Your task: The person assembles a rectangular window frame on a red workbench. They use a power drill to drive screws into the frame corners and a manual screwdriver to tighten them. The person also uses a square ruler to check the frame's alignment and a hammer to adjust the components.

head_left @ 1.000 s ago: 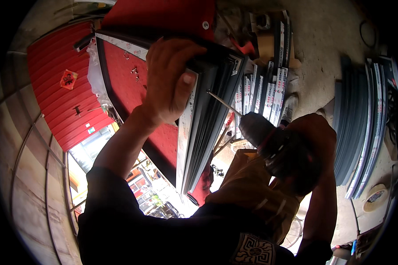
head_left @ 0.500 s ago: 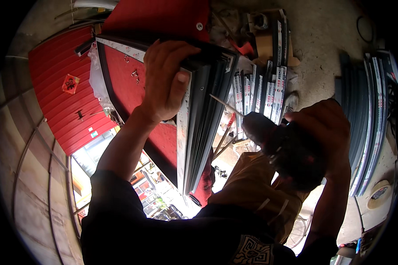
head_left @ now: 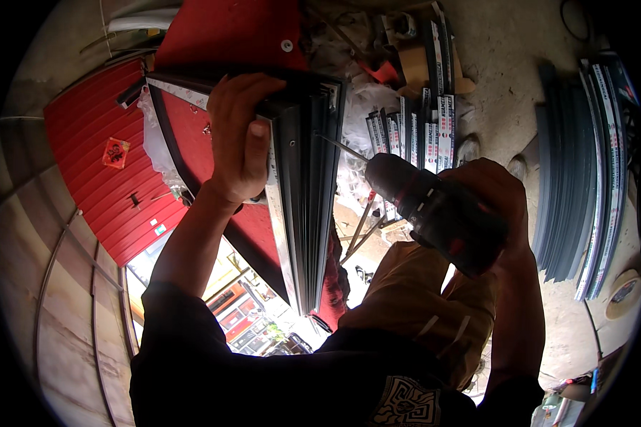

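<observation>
Clasping the upright stack of dark metal frames [head_left: 303,185] at its top edge, the left hand [head_left: 238,139] steadies this stiff, probably heavy bundle, while the right hand [head_left: 502,203] clenches the cordless drill [head_left: 434,210], its bit touching the stack's side.

Bright daylight, sharp centre, heavy fisheye bending and black vignette at edges.

the left hand [head_left: 241,139] is raised ahead of the body, forearm stretched up from a dark sleeve, fingers curled over and the thumb pressed flat, gripping firmly. the right hand [head_left: 495,206] sits lower and to the right, arm bent at the elbow, fingers wrapped tight in a closed grip, knuckles turned up toward the camera.
</observation>
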